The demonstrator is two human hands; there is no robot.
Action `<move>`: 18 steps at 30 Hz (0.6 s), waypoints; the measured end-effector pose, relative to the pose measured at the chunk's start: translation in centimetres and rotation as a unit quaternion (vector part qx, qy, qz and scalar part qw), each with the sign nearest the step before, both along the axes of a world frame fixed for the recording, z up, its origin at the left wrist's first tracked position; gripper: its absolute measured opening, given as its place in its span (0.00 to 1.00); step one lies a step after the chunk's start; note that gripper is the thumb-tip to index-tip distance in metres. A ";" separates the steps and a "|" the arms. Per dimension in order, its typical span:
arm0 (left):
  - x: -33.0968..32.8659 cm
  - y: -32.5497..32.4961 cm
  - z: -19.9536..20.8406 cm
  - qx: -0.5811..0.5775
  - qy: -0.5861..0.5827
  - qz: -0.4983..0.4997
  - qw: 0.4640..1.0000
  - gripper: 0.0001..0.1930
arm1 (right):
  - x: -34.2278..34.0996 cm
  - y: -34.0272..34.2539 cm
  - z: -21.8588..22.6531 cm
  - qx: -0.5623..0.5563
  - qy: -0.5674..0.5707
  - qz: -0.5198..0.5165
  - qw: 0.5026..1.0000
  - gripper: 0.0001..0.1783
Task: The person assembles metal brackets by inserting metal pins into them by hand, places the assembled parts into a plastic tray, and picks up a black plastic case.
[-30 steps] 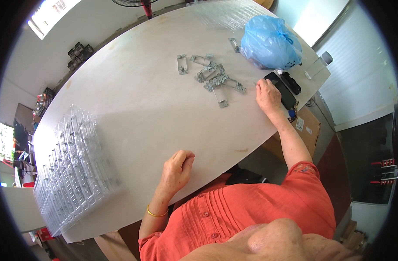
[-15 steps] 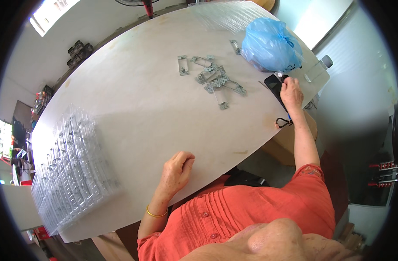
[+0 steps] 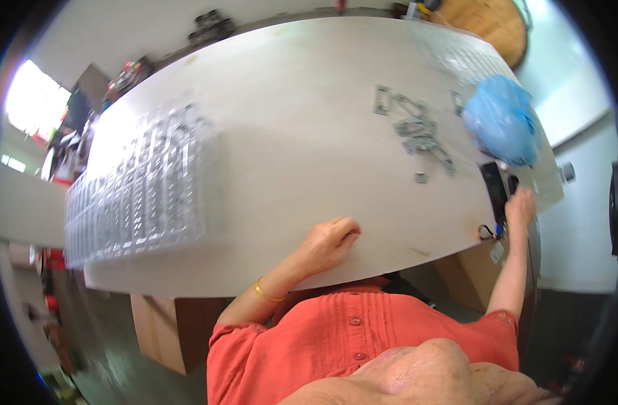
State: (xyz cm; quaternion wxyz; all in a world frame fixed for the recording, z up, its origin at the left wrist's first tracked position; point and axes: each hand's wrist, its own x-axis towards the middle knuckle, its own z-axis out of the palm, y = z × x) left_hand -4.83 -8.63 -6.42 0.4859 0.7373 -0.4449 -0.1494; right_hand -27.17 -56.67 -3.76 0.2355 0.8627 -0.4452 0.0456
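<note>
My left hand [image 3: 329,244] rests near the table's front edge, fingers curled into a loose fist with nothing showing in it. At the table's right edge, my right hand [image 3: 520,207] has its fingers closed at a small black object [image 3: 513,183], whose end sticks out past them. Just left of that hand lies a black phone [image 3: 494,190]. Below the phone is a black cord loop [image 3: 485,233]. Beyond them sits a tied blue plastic bag [image 3: 501,121]. Small metal frame-shaped parts [image 3: 417,128] lie in a loose heap left of the bag.
Stacked clear plastic trays [image 3: 143,196] stand on the left of the white table [image 3: 288,135]. More clear plastic sheets [image 3: 457,50] lie at the far right. A clear bottle with a grey cap [image 3: 567,172] is at the right edge. Cardboard boxes [image 3: 157,331] stand below the table.
The view has swung right, so the table contents sit differently in the picture. My right hand stays by the small black object but has drawn slightly nearer. My left hand keeps its curl.
</note>
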 end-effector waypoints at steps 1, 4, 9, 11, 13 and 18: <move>0.0 0.0 -0.4 -0.020 -0.009 -0.012 1.000 0.03 | -0.2 -0.5 -0.4 -0.011 0.018 0.001 1.000 0.11; -0.5 0.2 -0.5 -0.021 0.000 0.007 1.000 0.07 | 2.4 5.3 2.2 0.035 -0.069 0.071 0.994 0.10; -1.7 0.8 4.2 0.021 0.138 0.030 0.990 0.20 | 5.2 22.0 6.4 0.321 -0.103 0.453 0.826 0.09; -2.6 1.5 5.0 -0.025 0.165 -0.040 0.985 0.28 | 6.4 27.1 6.6 0.412 -0.051 0.559 0.718 0.13; -3.2 2.6 6.2 0.038 0.139 -0.103 0.984 0.30 | 6.9 29.3 5.3 0.472 -0.021 0.606 0.640 0.17; -3.6 6.1 7.2 0.046 0.198 -0.073 0.976 0.25 | 8.8 30.7 5.1 0.463 -0.036 0.647 0.605 0.17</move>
